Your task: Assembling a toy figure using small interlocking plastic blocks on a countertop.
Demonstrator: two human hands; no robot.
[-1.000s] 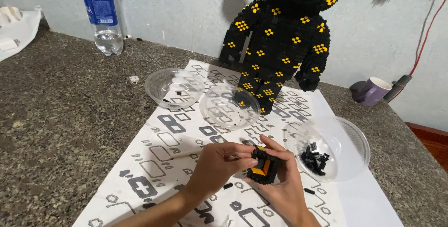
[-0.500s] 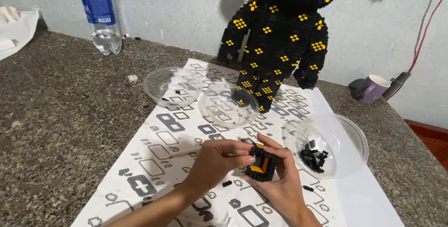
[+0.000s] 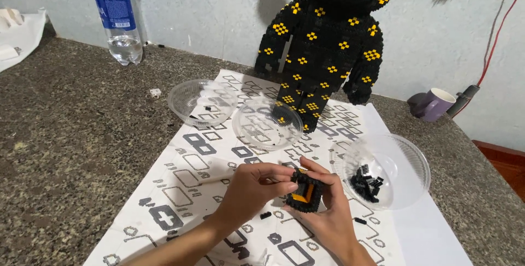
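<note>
My right hand (image 3: 327,211) cradles a small black and orange brick block (image 3: 304,192) from below, above the printed paper sheet (image 3: 197,167). The fingers of my left hand (image 3: 252,188) pinch at the block's upper left edge; whether a tiny brick sits between them I cannot tell. A clear plastic bowl (image 3: 407,159) holding small black bricks (image 3: 366,183) lies just right of my hands. A tall black brick figure with yellow spots (image 3: 328,47) stands at the far end of the sheet.
Two more clear bowls (image 3: 201,99) (image 3: 267,123) rest on the sheet ahead of my hands. A water bottle (image 3: 119,17) stands at the back left by the wall. A purple mug (image 3: 433,103) sits back right. Loose black bricks (image 3: 265,215) dot the sheet. The granite counter (image 3: 71,145) spreads left.
Both hands have stayed over the sheet with the block, shifting slightly; my left fingers keep working at its top edge.
</note>
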